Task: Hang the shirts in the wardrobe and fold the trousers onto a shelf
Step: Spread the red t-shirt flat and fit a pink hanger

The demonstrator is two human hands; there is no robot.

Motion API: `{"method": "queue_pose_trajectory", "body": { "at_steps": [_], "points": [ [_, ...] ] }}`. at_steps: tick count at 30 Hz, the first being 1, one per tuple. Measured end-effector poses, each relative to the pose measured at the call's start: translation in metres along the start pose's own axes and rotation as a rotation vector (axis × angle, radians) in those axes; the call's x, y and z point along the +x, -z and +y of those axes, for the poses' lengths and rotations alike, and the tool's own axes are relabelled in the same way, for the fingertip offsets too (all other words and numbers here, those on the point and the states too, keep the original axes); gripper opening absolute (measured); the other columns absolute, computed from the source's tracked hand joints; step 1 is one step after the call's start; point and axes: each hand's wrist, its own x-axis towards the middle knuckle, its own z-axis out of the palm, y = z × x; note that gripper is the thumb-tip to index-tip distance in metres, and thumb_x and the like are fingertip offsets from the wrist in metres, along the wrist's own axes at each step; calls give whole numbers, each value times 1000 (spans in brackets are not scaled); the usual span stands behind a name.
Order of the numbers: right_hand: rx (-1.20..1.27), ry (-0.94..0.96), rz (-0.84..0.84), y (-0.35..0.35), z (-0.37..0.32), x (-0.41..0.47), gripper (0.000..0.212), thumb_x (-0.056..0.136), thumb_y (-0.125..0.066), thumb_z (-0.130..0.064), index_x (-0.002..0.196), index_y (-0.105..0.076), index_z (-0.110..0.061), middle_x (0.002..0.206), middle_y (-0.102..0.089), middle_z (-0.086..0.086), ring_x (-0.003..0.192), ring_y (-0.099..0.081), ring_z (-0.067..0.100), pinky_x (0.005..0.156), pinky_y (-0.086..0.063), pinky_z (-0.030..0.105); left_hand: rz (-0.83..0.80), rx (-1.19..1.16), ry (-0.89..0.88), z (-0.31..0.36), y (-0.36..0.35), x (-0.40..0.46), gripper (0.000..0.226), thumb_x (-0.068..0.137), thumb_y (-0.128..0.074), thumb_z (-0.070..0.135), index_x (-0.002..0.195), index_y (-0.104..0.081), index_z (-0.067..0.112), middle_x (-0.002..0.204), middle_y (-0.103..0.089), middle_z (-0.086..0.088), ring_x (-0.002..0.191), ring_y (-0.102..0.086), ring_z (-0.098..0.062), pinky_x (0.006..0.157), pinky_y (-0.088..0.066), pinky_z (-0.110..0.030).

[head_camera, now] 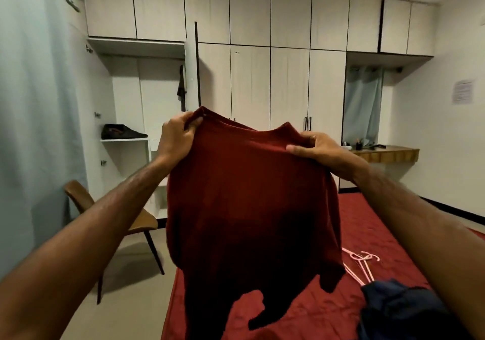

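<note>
Curtain (34,103) fills your far left, pale blue and hanging floor-length, and just past it the wardrobe (147,82) stands with one bay open. On that bay's white shelf (126,140) lies a dark folded garment (122,131), too dim for you to tell whether it is trousers, and a dark item (181,87) hangs at the bay's right edge. Below, a brown chair (112,216) stands on the floor beside the bed (367,224). Your left hand (177,136) is curled tight on the upper left edge of the maroon shirt (249,195), fingers bunching the cloth at the shoulder. You hold the shirt up in front of you, spread between both hands, its body hanging down over the red bed and its lower edge dangling clear of the cover. Your right hand (319,148) pinches the opposite shoulder, thumb laid along the front of the fabric and fingers folded behind it. Past your right forearm, pink hangers (360,261) lie on the bed cover, and a dark blue garment (399,308) is heaped near the lower right corner. Farther back on the right, a wooden desk (385,153) sits under a second pale curtain (363,103), and a paper notice (463,91) is fixed to the wall.
</note>
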Motion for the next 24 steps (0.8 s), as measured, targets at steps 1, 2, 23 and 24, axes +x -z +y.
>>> {"method": "queue_pose_trajectory", "body": {
  "at_steps": [1,2,23,24],
  "points": [
    [-60,-75,-92,9,-1,-4,42,81,-76,-32,117,-69,-11,108,-74,6,99,-72,21,87,-57,32,-9,52,-54,2,3,2,26,101,-58,25,115,-69,6,100,-64,-5,89,-57,-14,68,-36,1],
    [-125,-144,-149,17,-1,-6,45,78,-77,-33,115,-69,-9,108,-75,7,99,-72,22,87,-57,33,-28,79,-92,2,5,3,24,101,-59,24,110,-69,4,96,-60,-3,86,-53,-12,69,-35,0],
    [-503,-137,-92,39,59,-16,22,81,-81,-23,93,-66,-11,92,-68,6,87,-63,19,72,-48,27,-540,465,-346,-56,16,-28,24,91,-69,36,94,-66,12,89,-53,0,82,-52,-19,76,-51,-45],
    [-446,-156,-94,40,63,-16,21,83,-79,-20,93,-65,-8,92,-67,8,86,-62,18,74,-48,28,-479,403,-230,-65,11,-31,18,94,-67,28,97,-69,10,94,-59,-5,88,-57,-24,81,-51,-47]
  ]
}}
